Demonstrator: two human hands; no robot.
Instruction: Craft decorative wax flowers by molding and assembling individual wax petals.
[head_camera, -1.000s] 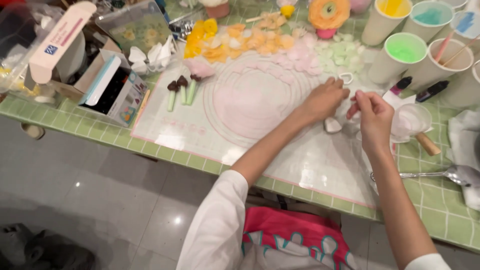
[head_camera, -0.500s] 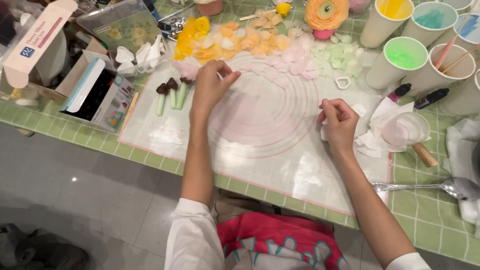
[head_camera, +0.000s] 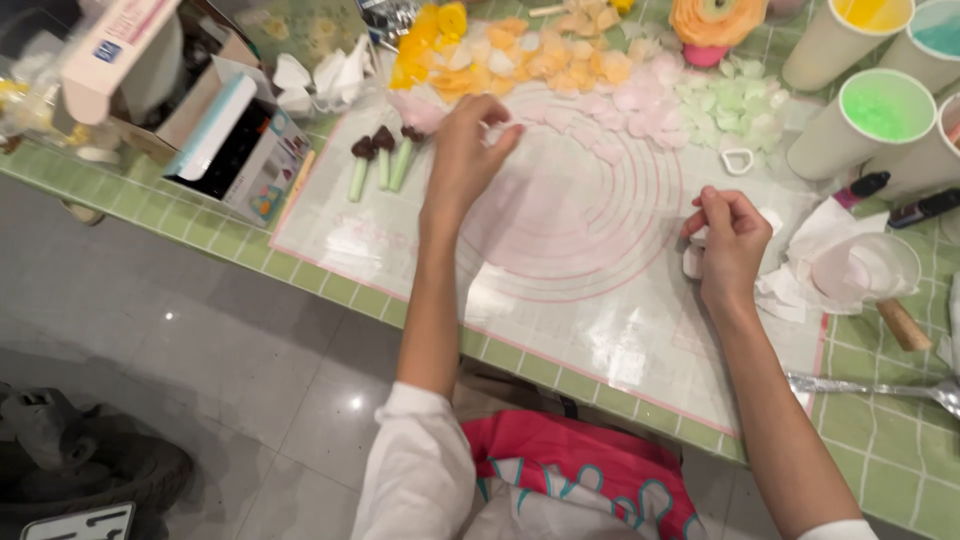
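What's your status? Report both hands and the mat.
Left hand fingers curled at pale pink petals, mat's far edge. Right hand pinching small white piece. Pink-ringed mat bare between hands, nothing blocking.

A rolling mat (head_camera: 560, 290) lies on the table (head_camera: 880, 450); cut petals (head_camera: 600, 60) spread along its far edge; three stems (head_camera: 380, 160) at its far-left corner; an open box (head_camera: 230, 140) left; cups (head_camera: 860, 120) right; a spoon (head_camera: 880, 388) near right.

Boxes at ten o'clock on the desk (head_camera: 880, 450)

White-and-pink carton (head_camera: 115, 40) with blue label; beside it an open box (head_camera: 235, 150), teal-edged flap, colourful printed side.
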